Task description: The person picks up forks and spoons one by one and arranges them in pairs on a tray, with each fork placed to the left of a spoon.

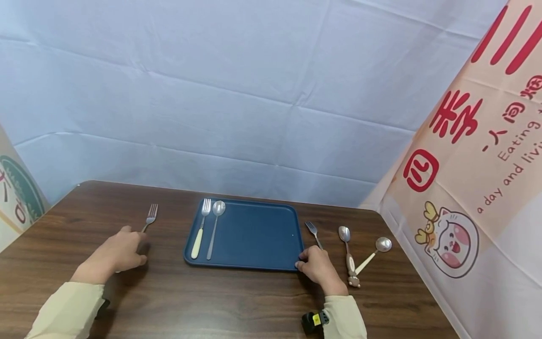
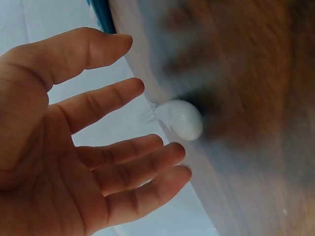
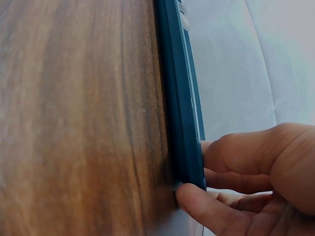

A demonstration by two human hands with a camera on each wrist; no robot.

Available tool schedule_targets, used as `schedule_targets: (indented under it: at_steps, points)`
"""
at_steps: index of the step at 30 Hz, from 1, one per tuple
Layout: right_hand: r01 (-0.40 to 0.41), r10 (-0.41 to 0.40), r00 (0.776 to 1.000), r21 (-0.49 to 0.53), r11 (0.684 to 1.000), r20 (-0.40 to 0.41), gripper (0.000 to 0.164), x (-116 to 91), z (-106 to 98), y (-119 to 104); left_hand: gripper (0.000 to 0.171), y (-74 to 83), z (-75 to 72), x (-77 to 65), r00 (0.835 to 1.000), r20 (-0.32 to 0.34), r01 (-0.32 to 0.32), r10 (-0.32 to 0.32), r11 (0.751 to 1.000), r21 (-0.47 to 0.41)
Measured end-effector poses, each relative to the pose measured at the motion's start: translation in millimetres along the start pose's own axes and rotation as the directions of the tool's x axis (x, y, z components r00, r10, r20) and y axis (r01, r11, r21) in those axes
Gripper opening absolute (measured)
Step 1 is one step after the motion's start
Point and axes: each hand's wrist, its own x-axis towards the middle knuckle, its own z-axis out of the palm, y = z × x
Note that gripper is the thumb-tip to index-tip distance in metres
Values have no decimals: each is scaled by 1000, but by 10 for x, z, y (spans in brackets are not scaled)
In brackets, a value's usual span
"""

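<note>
On the brown table (image 1: pixel 178 301), the blue tray (image 1: pixel 258 226) lies lengthwise left to right, its near right corner pinched by the right hand (image 1: pixel 317 265). The left hand (image 1: pixel 115 253), fingers spread and gripping nothing, is nearer the leftmost fork (image 1: pixel 151 216), above its handle; that fork lies left of the tray, slanting from near left to far right.

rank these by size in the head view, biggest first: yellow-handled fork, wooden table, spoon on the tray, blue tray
1. Wooden table
2. Blue tray
3. Yellow-handled fork and spoon: about equally long, so left unranked
</note>
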Motion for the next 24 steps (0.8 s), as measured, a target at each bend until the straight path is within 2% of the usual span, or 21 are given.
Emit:
schedule_targets:
  at_steps: [6, 14, 24]
  points:
    - [-2, 2, 1000, -2, 1000, 2, 19, 4, 10, 7, 38, -50, 3, 23, 999, 47, 11, -11, 1000, -17]
    - [1, -1, 1000, -3, 1000, 0, 19, 18, 7, 13, 19, -64, 9, 47, 998, 61, -12, 14, 1000, -21]
    - [-3, 3, 1000, -11, 1000, 3, 20, 17, 5, 7, 25, -63, -6, 61, 996, 92, 23, -20, 999, -32]
